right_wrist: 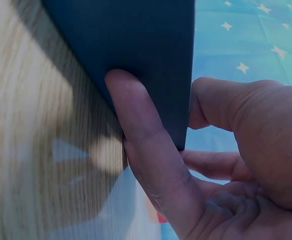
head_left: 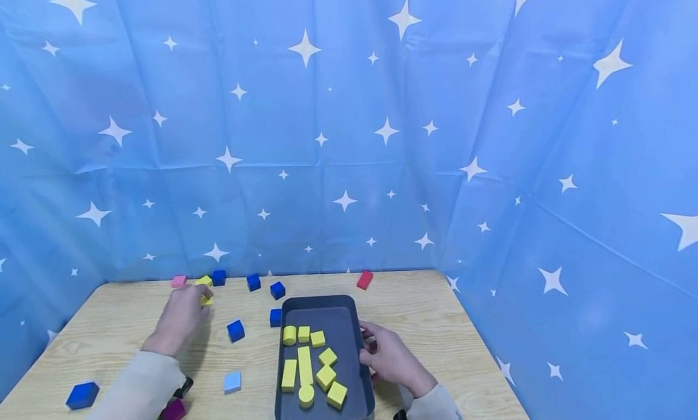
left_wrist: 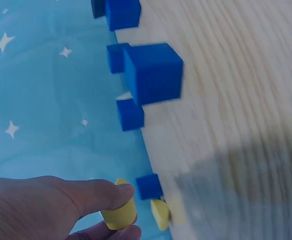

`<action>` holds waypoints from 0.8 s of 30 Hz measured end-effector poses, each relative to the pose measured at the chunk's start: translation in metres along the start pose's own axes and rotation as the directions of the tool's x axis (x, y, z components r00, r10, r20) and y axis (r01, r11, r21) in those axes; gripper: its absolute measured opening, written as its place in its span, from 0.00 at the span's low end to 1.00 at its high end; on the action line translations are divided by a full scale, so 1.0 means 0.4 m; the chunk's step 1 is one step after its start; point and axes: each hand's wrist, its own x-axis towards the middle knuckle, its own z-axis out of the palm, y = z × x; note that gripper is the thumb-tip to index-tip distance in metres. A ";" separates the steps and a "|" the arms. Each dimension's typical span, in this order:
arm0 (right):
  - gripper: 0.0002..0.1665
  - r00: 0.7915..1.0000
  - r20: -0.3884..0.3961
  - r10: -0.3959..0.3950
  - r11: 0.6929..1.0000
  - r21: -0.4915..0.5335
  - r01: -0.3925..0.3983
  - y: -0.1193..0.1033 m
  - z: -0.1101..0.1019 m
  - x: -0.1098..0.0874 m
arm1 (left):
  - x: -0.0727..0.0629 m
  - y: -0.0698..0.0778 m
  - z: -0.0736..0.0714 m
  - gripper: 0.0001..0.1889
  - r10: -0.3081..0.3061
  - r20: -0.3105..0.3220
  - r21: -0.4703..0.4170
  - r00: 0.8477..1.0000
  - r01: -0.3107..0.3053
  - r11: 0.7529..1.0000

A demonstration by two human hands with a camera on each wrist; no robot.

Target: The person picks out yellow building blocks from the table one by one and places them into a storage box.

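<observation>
Far left on the table, my left hand [head_left: 180,317] pinches a yellow block [left_wrist: 120,216] with a rounded side between thumb and fingers. Another yellow block [head_left: 204,280] lies just beyond that hand, between a pink block [head_left: 179,281] and a blue cube [head_left: 219,277]. My right hand [head_left: 394,354] grips the right wall of a dark grey tray [head_left: 366,380], thumb at the rim and fingers [right_wrist: 136,107] against the outer side. Inside the tray lie several yellow blocks [head_left: 326,377], among them cubes, bars and rounded pieces.
Several blue cubes [head_left: 235,331] are scattered left of the tray, one [head_left: 275,317] right beside its wall. A light blue block [head_left: 232,382], a larger blue block [head_left: 83,396] and a magenta block [head_left: 174,410] lie nearer. A red block [head_left: 365,280] is at the back edge, before a starry curtain [head_left: 349,135].
</observation>
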 end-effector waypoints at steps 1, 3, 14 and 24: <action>0.47 1.000 0.000 0.000 1.000 0.000 0.000 0.000 0.000 0.000 | -0.002 0.008 0.000 0.13 0.013 -0.010 0.001 1.000 -0.013 1.000; 0.47 1.000 -0.001 -0.003 1.000 0.000 0.003 0.000 0.000 -0.002 | -0.006 0.024 0.000 0.12 0.037 -0.029 0.000 0.999 -0.037 0.999; 0.47 1.000 -0.001 -0.023 1.000 0.002 0.023 0.001 -0.003 0.000 | -0.012 0.124 0.009 0.13 0.090 -0.041 -0.034 0.995 -0.092 0.995; 0.47 1.000 0.000 -0.013 1.000 -0.004 0.013 -0.001 -0.002 -0.002 | -0.021 0.236 0.044 0.13 0.126 -0.019 -0.044 0.992 -0.126 0.991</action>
